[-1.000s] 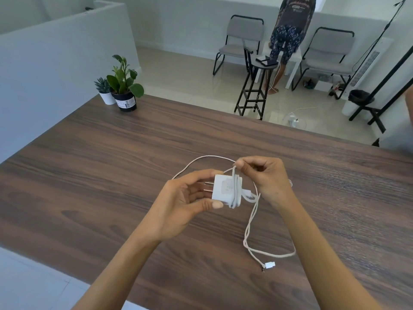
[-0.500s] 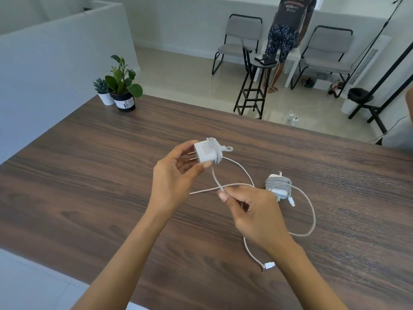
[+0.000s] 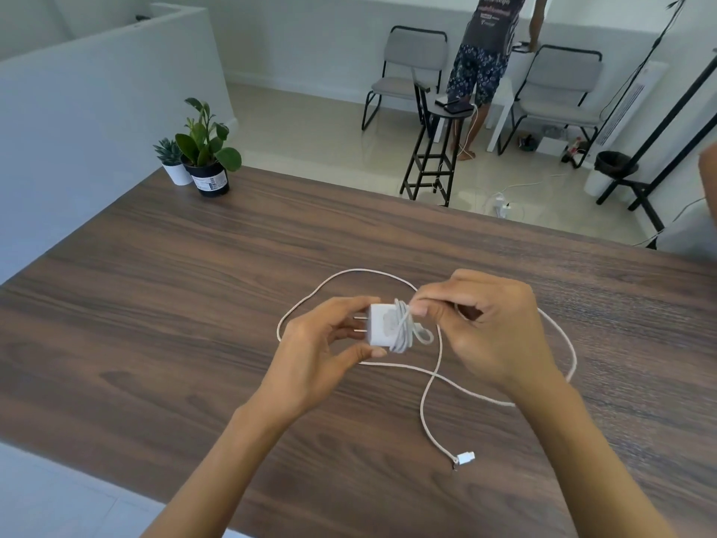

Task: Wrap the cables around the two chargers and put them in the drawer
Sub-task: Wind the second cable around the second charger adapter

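A white charger with two prongs pointing left hangs above the wooden table. My left hand pinches it between thumb and fingers. A few turns of white cable lie around its right end. My right hand pinches the cable just beside the charger. The loose cable loops over the table, and its white plug end lies in front of my right arm. The second charger is hidden behind my right hand. No drawer is in view.
Two potted plants stand at the table's far left corner. Beyond the far edge are a black stool, two grey chairs and a standing person. A low white wall runs along the left.
Half a second ago the charger was held higher and my right hand was lower, pulling cable. Now the charger is lower and my right hand has come up beside it, covering the second charger.
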`<state>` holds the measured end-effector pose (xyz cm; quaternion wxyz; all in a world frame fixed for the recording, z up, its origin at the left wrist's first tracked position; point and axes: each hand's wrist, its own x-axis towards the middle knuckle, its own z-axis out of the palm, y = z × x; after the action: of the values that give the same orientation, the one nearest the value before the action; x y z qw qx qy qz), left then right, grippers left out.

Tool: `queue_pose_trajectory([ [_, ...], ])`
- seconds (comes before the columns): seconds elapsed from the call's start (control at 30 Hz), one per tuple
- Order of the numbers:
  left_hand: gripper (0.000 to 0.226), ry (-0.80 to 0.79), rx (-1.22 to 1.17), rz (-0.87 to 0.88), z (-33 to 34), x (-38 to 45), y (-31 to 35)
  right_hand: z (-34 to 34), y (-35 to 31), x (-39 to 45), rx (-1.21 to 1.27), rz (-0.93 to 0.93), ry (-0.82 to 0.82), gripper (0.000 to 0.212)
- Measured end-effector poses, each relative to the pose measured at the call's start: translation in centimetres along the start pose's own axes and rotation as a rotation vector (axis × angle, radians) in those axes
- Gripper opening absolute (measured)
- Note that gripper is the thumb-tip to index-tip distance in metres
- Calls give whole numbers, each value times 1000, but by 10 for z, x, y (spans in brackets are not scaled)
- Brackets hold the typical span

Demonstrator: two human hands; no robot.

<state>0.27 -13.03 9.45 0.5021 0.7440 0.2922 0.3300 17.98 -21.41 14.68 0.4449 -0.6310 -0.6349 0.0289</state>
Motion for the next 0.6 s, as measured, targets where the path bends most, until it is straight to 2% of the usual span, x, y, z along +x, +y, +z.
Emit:
queue_pose_trajectory([
  [0.1, 54, -27, -71, -13, 0, -8, 7, 2, 6, 8, 158, 118, -4, 16],
  [0.2, 53, -58, -166, -26, 0, -12, 19, 5, 11, 14, 387, 218, -36, 6],
  [0.27, 53, -75, -227, -33, 0, -14, 26, 7, 15, 16, 505, 241, -7, 12],
  [0.43, 54, -87, -352, -39, 0, -15, 36, 21, 27, 13, 591, 326, 71, 18],
  [0.6, 52, -13, -466, -6, -8, -12, 46, 36, 54, -2, 652, 630, 142, 12],
])
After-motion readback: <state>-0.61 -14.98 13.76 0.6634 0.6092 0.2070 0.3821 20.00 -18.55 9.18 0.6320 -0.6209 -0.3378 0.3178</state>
